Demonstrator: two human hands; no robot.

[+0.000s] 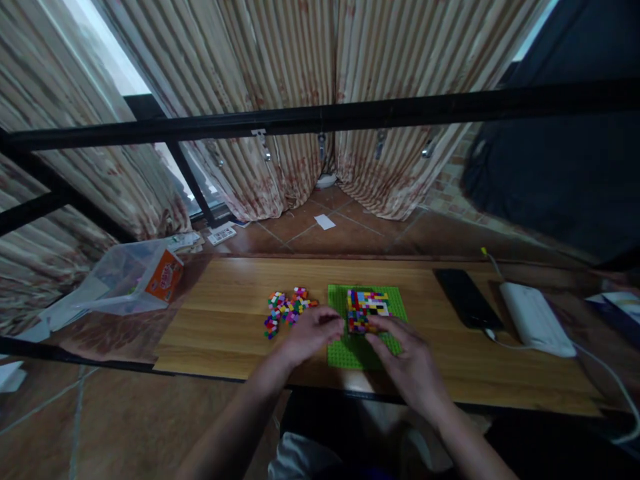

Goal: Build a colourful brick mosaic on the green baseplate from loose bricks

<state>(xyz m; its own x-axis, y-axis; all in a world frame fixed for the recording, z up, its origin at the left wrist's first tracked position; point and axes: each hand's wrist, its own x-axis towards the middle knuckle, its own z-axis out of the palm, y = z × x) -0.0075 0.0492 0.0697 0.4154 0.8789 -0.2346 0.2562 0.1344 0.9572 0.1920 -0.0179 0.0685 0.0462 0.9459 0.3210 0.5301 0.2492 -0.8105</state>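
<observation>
On the wooden table lies a green studded baseplate [343,357]. A structure of small multicoloured toy bricks [358,317] stands on it, with walls on the left and front and white and black pieces inside. My right hand [413,360] is at its front right corner, forefinger on the bricks and thumb just in front, gripping that edge. My left hand [315,331] hovers over the baseplate's left edge, fingertips pinched together. Whatever they may hold is too small to make out. Beside it, to the left, loose toy bricks [280,308] lie in a pile, partly behind this hand.
A black phone [465,298] with a cable and a white power bank [537,319] lie on the table's right. A clear plastic box [135,277] with an orange label stands left of the table [215,327]. A black metal bar [300,120] crosses beyond it, before striped curtains [280,73].
</observation>
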